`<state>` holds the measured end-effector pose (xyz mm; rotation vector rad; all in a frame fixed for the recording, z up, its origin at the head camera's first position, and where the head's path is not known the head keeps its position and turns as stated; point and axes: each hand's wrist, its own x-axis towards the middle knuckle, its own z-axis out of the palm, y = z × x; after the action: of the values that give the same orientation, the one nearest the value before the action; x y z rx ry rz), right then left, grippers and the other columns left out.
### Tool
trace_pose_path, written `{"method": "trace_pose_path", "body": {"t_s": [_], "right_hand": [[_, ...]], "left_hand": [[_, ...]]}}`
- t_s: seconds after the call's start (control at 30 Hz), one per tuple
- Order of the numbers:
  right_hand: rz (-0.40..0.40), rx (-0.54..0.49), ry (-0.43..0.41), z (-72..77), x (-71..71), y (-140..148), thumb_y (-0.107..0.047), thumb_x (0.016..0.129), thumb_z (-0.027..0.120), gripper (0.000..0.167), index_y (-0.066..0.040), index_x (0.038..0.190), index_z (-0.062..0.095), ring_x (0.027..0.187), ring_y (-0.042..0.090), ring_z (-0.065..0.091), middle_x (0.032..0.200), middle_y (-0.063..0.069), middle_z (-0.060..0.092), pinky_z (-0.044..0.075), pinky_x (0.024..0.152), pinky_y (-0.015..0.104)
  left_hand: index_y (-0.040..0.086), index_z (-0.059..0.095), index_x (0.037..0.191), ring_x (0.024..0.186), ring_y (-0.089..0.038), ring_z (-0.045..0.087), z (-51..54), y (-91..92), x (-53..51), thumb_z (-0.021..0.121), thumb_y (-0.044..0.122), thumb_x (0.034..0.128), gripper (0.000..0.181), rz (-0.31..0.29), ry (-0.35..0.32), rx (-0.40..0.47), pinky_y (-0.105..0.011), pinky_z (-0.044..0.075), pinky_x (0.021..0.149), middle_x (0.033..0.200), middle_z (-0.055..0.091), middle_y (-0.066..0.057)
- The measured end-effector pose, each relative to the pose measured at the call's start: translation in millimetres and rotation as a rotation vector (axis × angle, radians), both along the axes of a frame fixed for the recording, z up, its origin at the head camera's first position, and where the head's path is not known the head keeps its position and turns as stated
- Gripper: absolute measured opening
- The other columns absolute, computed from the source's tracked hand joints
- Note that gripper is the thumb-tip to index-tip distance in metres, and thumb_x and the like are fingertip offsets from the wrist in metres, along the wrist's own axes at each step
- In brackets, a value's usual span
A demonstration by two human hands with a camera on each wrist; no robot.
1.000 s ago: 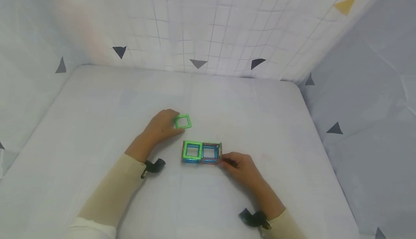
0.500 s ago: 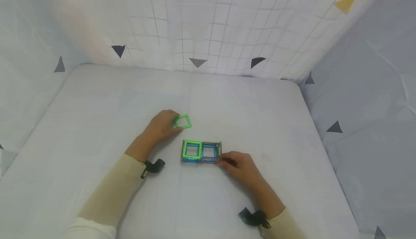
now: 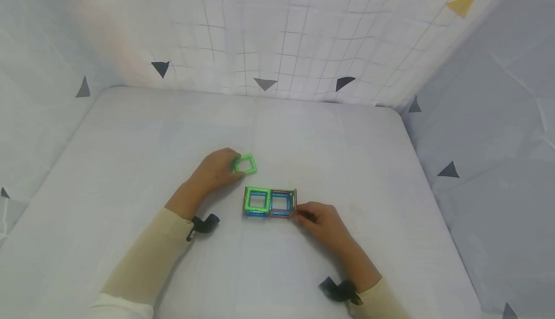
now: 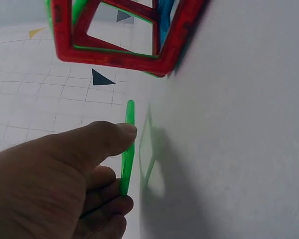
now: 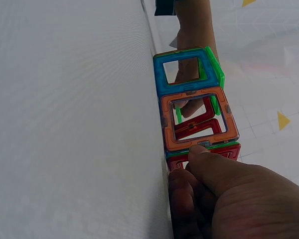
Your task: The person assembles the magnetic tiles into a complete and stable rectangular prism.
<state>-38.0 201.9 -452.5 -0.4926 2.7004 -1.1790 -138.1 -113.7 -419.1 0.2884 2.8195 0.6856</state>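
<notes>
Between its thumb and fingers my left hand (image 3: pixel 217 168) pinches a green square magnetic tile (image 3: pixel 255 165). In the left wrist view this tile (image 4: pixel 128 164) stands edge-on to the camera, a little off the table, its shadow beside it. Nearer to me sits a low structure of magnetic tiles (image 3: pixel 270 210), two open boxes side by side, in blue, red, orange and green. A green tile (image 3: pixel 258 210) covers its left box; the right box has an open top. My right hand (image 3: pixel 322 222) grips the structure's right end, thumb on the orange tile (image 5: pixel 175 145). Some of its fingertips are hidden.
The white table (image 3: pixel 368 165) spreads around the hands. A white grid-marked backdrop (image 3: pixel 277 30) stands behind it, and a grey side wall (image 3: pixel 494 131) rises on the right. Dark bands (image 3: pixel 340 291) are strapped at both wrists.
My left hand has shifted the green tile very slightly toward me. My right hand and the tile structure keep their place.
</notes>
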Motion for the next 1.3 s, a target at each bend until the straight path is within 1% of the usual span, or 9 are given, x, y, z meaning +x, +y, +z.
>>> {"method": "trace_pose_path", "body": {"t_s": [0.13, 0.27, 0.4, 0.57, 0.77, 0.93, 1.1, 1.2, 1.3], "right_hand": [[0.002, -0.002, 0.005, 0.3, -0.3, -0.2, -0.021, 0.088, 0.077, 0.025, -0.018, 0.113, 0.075, 0.09, 0.004, 0.065, 0.106, -0.01, 0.074, 0.057, 0.081, 0.026], [0.009, -0.011, 0.013, 0.4, -0.4, 0.3, -0.021, 0.088, 0.077, 0.024, -0.018, 0.112, 0.075, 0.09, 0.004, 0.065, 0.105, -0.01, 0.074, 0.058, 0.08, 0.026], [0.013, -0.013, 0.013, -1.1, -0.7, 1.5, -0.021, 0.088, 0.077, 0.024, -0.018, 0.112, 0.075, 0.089, 0.004, 0.065, 0.105, -0.01, 0.074, 0.057, 0.079, 0.026], [0.014, -0.014, 0.009, -1.8, -1.0, 2.1, -0.022, 0.088, 0.077, 0.024, -0.02, 0.113, 0.075, 0.089, 0.004, 0.065, 0.105, -0.011, 0.074, 0.057, 0.079, 0.025], [0.01, -0.016, 0.009, -1.1, 0.2, 1.6, -0.021, 0.088, 0.077, 0.024, -0.019, 0.112, 0.075, 0.09, 0.004, 0.065, 0.105, -0.01, 0.074, 0.057, 0.081, 0.026], [0.007, -0.013, 0.006, 0.0, 0.9, 1.1, -0.021, 0.088, 0.077, 0.023, -0.02, 0.111, 0.075, 0.088, 0.004, 0.065, 0.105, -0.011, 0.073, 0.057, 0.08, 0.025], [0.0, -0.001, -0.004, -0.4, 0.2, 0.6, -0.021, 0.089, 0.077, 0.022, -0.021, 0.111, 0.075, 0.089, 0.003, 0.065, 0.104, -0.012, 0.073, 0.057, 0.081, 0.025], [0.002, -0.004, -0.003, 0.0, -0.1, 0.4, -0.021, 0.089, 0.076, 0.022, -0.02, 0.111, 0.076, 0.089, 0.003, 0.065, 0.104, -0.012, 0.073, 0.057, 0.08, 0.025], [0.008, -0.014, 0.009, 1.0, -0.3, 0.3, -0.021, 0.089, 0.076, 0.021, -0.02, 0.11, 0.076, 0.088, 0.004, 0.065, 0.103, -0.012, 0.074, 0.057, 0.08, 0.026]], "left_hand": [[0.006, 0.06, 0.134, 0.124, -0.028, 0.056, 3.7, 0.9, 3.5, 0.078, 0.034, 0.0853, 0.059, 0.009, 0.005, 0.004, -0.045, 0.044, 0.108, 0.134, 0.061, -0.011], [0.009, 0.06, 0.134, 0.128, -0.028, 0.053, 8.1, 2.6, 7.6, 0.077, 0.037, 0.0857, 0.058, 0.013, 0.014, 0.015, -0.046, 0.043, 0.109, 0.137, 0.059, -0.009], [0.01, 0.06, 0.134, 0.132, -0.028, 0.051, 13.3, 5.2, 11.8, 0.076, 0.039, 0.0864, 0.058, -0.003, 0.029, 0.028, -0.046, 0.042, 0.111, 0.139, 0.058, -0.008], [0.011, 0.061, 0.134, 0.134, -0.027, 0.049, 20.5, 9.6, 16.1, 0.075, 0.04, 0.0862, 0.058, -0.038, 0.062, 0.042, -0.045, 0.041, 0.112, 0.14, 0.058, -0.007], [0.011, 0.06, 0.135, 0.135, -0.026, 0.048, 27.6, 15.0, 22.1, 0.075, 0.04, 0.0865, 0.058, -0.06, 0.058, 0.065, -0.045, 0.04, 0.113, 0.14, 0.058, -0.006], [0.013, 0.061, 0.134, 0.136, -0.025, 0.048, 31.9, 19.9, 27.1, 0.075, 0.042, 0.086, 0.058, -0.089, 0.062, 0.059, -0.045, 0.04, 0.113, 0.14, 0.058, -0.004], [0.015, 0.061, 0.135, 0.137, -0.024, 0.047, 39.0, 26.4, 32.4, 0.076, 0.042, 0.0859, 0.058, -0.109, 0.036, 0.045, -0.045, 0.04, 0.113, 0.142, 0.057, -0.003], [0.016, 0.061, 0.135, 0.137, -0.024, 0.047, 40.8, 29.0, 34.6, 0.076, 0.043, 0.0859, 0.058, -0.122, 0.022, 0.041, -0.045, 0.04, 0.113, 0.142, 0.057, -0.003], [0.016, 0.062, 0.135, 0.138, -0.023, 0.046, 41.5, 30.9, 36.2, 0.075, 0.044, 0.086, 0.058, -0.143, 0.022, 0.037, -0.044, 0.039, 0.114, 0.142, 0.057, -0.002]]}}
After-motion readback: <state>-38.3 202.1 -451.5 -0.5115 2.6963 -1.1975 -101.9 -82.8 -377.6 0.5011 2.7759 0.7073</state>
